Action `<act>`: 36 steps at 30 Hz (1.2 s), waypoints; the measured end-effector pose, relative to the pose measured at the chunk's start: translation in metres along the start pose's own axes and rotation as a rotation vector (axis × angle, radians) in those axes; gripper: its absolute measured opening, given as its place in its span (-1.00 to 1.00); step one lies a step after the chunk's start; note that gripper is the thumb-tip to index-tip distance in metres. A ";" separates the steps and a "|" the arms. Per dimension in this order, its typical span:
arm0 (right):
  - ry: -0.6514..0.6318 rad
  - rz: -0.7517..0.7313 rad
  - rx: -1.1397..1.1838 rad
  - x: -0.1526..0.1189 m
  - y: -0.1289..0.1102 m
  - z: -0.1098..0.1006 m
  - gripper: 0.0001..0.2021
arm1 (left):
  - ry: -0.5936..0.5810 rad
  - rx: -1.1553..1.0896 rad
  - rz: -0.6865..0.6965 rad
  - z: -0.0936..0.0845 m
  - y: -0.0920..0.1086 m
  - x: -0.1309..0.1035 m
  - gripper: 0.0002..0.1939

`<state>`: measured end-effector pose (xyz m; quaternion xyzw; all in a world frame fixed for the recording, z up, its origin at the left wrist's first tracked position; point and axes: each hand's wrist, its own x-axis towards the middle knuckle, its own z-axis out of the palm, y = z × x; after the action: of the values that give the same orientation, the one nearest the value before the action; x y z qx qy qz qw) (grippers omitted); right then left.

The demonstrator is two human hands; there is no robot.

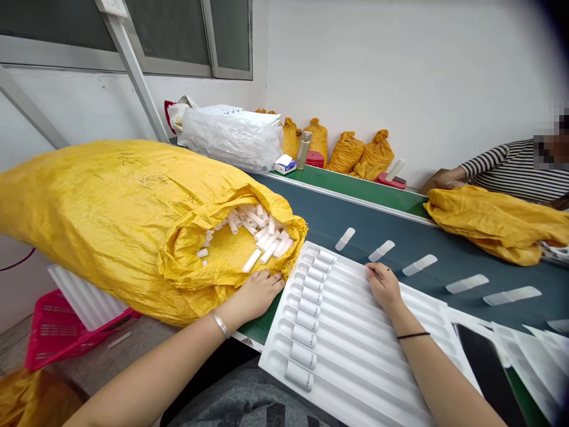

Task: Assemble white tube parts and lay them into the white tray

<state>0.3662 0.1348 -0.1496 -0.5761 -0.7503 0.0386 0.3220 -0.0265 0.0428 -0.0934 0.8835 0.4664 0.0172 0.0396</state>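
A large yellow woven sack [133, 196] lies on its side with its mouth facing me, and many short white plastic tubes [267, 243] show inside. My left hand [262, 290] is at the lower rim of the mouth, fingers bent over the fabric; its thumb is hidden. Right beside it, a white grooved tray [355, 332] extends from the table toward my lap. Several white printed tubes [304, 356] lie in a column at the left ends of its grooves. My right hand [384, 284] pinches the tray's far edge.
Several translucent tubes [420, 265] lie in a row on the dark conveyor belt [320, 207]. Right of the tray are a black flat object [486, 373] and white sheets [528, 356]. A pink basket [57, 332] stands on the floor. Across the belt sits a person in stripes [511, 166].
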 end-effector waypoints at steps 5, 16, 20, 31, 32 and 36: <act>0.029 0.000 0.026 -0.001 -0.001 -0.001 -0.73 | -0.009 -0.007 0.013 0.000 -0.010 0.034 -0.47; 0.016 0.045 -0.020 0.002 0.000 0.002 -0.71 | -0.201 -0.030 0.267 -0.014 -0.007 0.016 -0.34; -0.059 0.062 -0.062 0.007 0.000 0.007 -0.71 | -0.221 -0.129 0.338 -0.033 0.001 -0.025 -0.33; -0.098 0.122 -0.126 0.013 -0.007 0.004 -0.68 | -0.097 0.321 -0.082 -0.052 -0.001 -0.079 -0.58; -0.098 0.123 -0.130 0.014 -0.009 0.004 -0.68 | -0.129 0.318 -0.040 -0.050 0.007 -0.083 -0.61; -0.100 0.117 -0.150 0.025 -0.018 0.007 -0.68 | -0.220 0.287 -0.002 -0.030 0.043 -0.101 -0.60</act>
<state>0.3442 0.1530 -0.1364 -0.6388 -0.7313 0.0296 0.2373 -0.0498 -0.0634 -0.0594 0.8762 0.4578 -0.1465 -0.0360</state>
